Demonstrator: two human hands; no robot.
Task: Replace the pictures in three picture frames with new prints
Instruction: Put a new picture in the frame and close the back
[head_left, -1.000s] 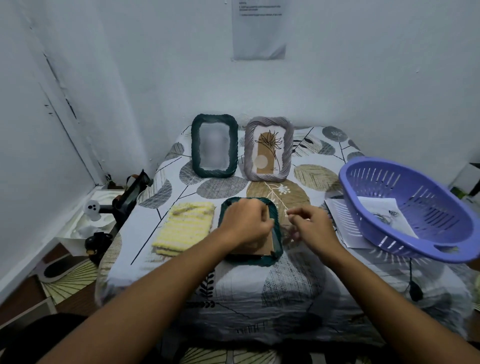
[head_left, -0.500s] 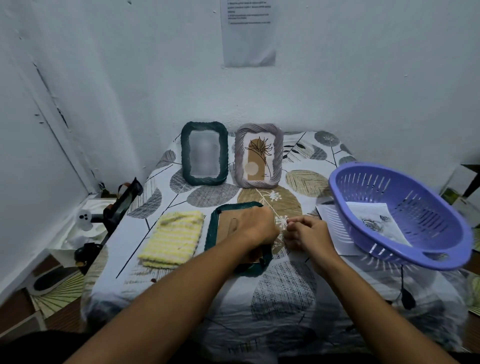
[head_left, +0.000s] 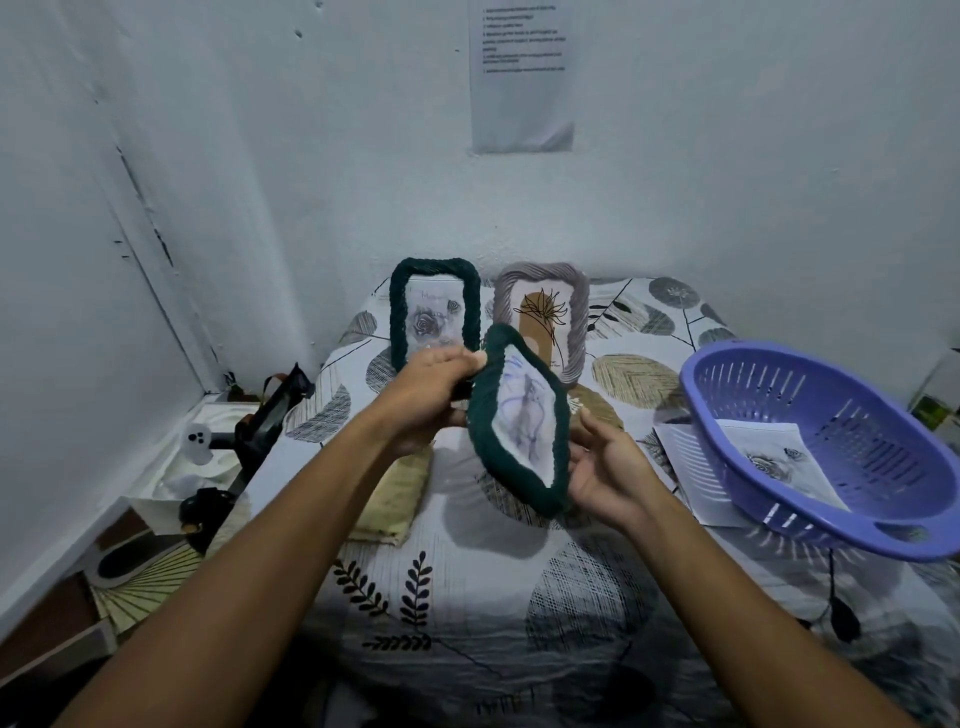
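I hold a dark green rope-edged picture frame (head_left: 483, 436) tilted in the air above the table, its front toward me with a blurred grey print in it. My left hand (head_left: 428, 397) grips its upper left edge. My right hand (head_left: 605, 467) cups its lower right edge with the fingers curled behind it. Against the back wall stand a second dark green frame (head_left: 397, 317) with a grey rose print and a grey rope frame (head_left: 579, 317) with a brown plant picture.
A purple plastic basket (head_left: 727, 379) with a print (head_left: 779, 457) inside sits at the right, over loose sheets (head_left: 680, 452). A folded yellow cloth (head_left: 395, 504) lies left of centre. A dark stand and small white things sit at the table's left edge.
The frame lay face down on the table under both hands. Now it is lifted and turned face up toward me, held between both hands.
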